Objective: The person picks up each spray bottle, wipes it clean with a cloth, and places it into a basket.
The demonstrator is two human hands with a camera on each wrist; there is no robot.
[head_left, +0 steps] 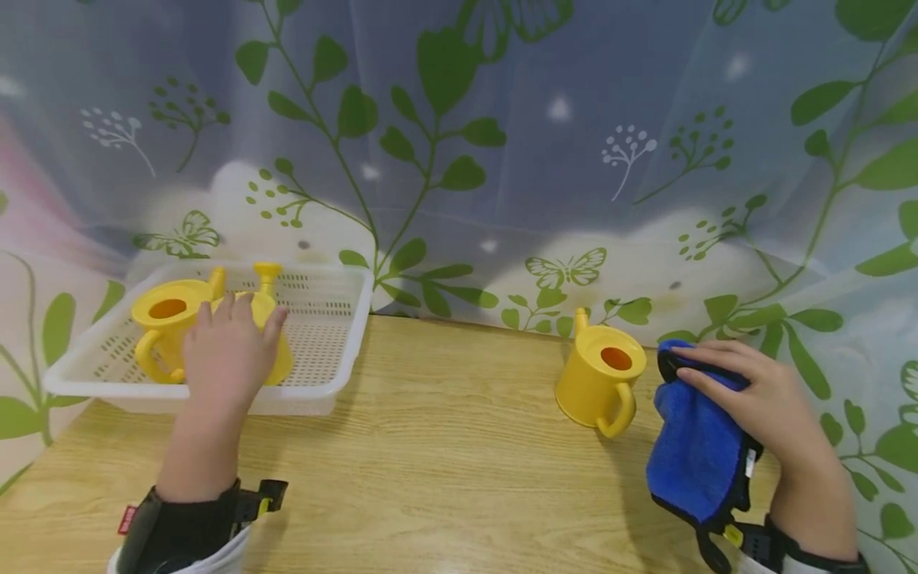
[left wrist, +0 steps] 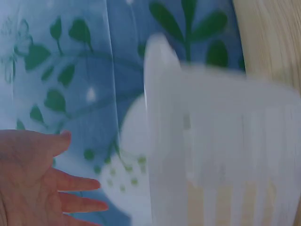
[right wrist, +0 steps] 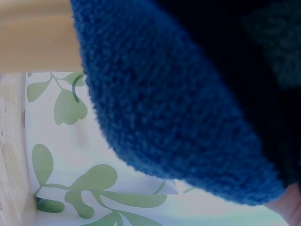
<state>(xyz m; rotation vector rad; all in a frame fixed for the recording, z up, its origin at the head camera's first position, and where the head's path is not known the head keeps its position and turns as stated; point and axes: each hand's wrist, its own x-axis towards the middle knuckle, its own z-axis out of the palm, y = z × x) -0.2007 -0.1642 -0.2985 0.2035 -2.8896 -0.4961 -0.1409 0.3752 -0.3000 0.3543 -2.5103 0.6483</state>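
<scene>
My left hand (head_left: pixel 233 351) is over the white plastic basket (head_left: pixel 337 391), in front of two yellow watering cans. Its fingers are extended and apart in the left wrist view, with nothing between them. The left watering can (head_left: pixel 161 343) shows its opening and handle; the other watering can (head_left: pixel 282 363) is partly hidden behind the hand. On the right, my right hand (head_left: pixel 770 399) pinches the top of a blue plush cloth (head_left: pixel 696 454) with black edging, which hangs down. Just left of the cloth, a third yellow watering can (head_left: pixel 591 383) stands upright on the table.
The wooden table (head_left: pixel 445 470) carries the basket at left and the single watering can at right. Behind it hangs a curtain (head_left: pixel 466 183) printed with leaves and butterflies. In the left wrist view, the basket wall (left wrist: pixel 216 141) stands close beside the hand.
</scene>
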